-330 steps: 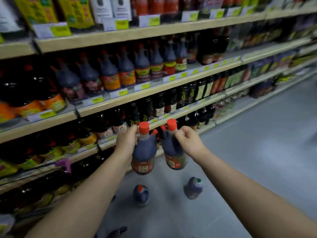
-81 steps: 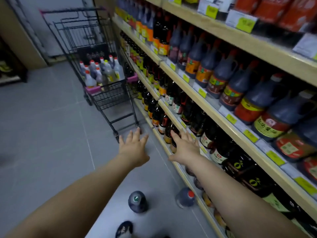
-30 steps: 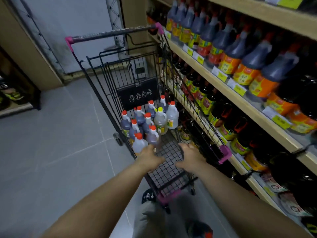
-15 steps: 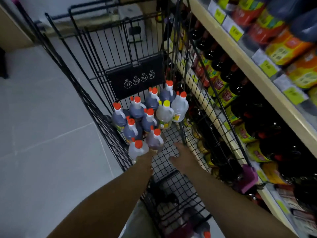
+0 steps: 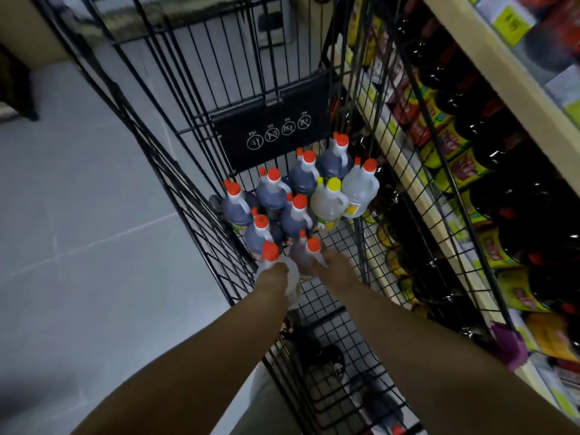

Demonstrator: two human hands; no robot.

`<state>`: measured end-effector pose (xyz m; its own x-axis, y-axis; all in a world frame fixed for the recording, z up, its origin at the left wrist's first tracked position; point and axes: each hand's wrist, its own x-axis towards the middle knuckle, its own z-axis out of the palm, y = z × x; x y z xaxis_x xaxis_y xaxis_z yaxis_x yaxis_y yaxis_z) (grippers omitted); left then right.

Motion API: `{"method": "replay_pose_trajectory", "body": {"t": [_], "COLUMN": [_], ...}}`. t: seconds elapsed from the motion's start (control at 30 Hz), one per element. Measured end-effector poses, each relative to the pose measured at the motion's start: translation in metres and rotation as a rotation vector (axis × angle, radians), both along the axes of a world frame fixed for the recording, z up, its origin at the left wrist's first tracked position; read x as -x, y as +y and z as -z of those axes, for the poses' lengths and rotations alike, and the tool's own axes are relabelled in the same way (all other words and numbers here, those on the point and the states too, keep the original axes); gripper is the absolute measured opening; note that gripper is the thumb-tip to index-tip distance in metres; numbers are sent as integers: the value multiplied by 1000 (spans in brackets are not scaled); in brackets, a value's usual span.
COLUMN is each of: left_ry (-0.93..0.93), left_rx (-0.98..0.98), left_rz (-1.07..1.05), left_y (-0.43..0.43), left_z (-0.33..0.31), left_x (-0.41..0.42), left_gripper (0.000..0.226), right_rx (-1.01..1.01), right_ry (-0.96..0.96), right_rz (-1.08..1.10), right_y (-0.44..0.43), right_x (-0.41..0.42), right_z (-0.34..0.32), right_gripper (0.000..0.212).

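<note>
Head view: nearest two jugs reached in shopping cart (image 5: pixel 194 211).
Left grip (image 5: pixel 273 274) grasps clear jug (image 5: pixel 293 285); right grip (image 5: pixel 337 268) at brown jug (image 5: pixel 303 257) handle, closure untellable; handles likely suit upright lifting.

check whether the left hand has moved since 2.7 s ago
Yes: the left hand has gone forward into the cart, onto the clear bottle nearest the person.

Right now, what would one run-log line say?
place: wire cart | left hand: curled on clear bottle | right hand: touches brown bottle, grip hidden | both bottles standing in cart
</note>
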<state>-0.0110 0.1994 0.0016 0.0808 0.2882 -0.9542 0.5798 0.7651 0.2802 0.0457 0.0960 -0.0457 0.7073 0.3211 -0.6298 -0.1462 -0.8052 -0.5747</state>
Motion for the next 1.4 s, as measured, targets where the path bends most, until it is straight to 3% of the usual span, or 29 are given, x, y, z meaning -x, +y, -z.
{"method": "replay_pose_trajectory", "body": {"t": [0.07,0.3,0.4,0.47,0.57,0.7,0.77,1.0,1.2,1.4], "left_ry": [6,-87,-163,-292,-445,-430,-545,-860,-902,-945], "left_rx": [-36,-238,-363,-370,-325,-321,-307,-252,-111,21], "left_rz": [126,678,827,841,886,1083,1177,1344,1523,1708], "left_y": [1,3,-14,-31,-65,-126,-160,-269,-345,-405], "left_z": [-3,-50,-77,-99,-132,-168,-180,-205,-206,-201], "left_x": [0,-20,-42,-48,-61,-76,-68,25,157,282], "left_gripper": [43,41,34,26,36,46,43,39,33,37], "right_rx": [-8,-224,-263,-294,-375,-462,-478,-418,-269,-227], "right_ry": [22,98,-44,-117,-280,-446,-504,-659,-719,-670], "right_rz": [64,535,727,843,1029,1211,1295,1618,1729,1904], "right_y": [-4,-40,-66,-85,-121,-170,-197,-279,-331,-373], "right_x": [4,13,19,24,34,60,82,211,360,493], "right_z": [12,-64,-92,-112,-145,-184,-199,-224,-236,-241], "right_gripper": [27,6,26,26,27,37,40,37,40,25]}}
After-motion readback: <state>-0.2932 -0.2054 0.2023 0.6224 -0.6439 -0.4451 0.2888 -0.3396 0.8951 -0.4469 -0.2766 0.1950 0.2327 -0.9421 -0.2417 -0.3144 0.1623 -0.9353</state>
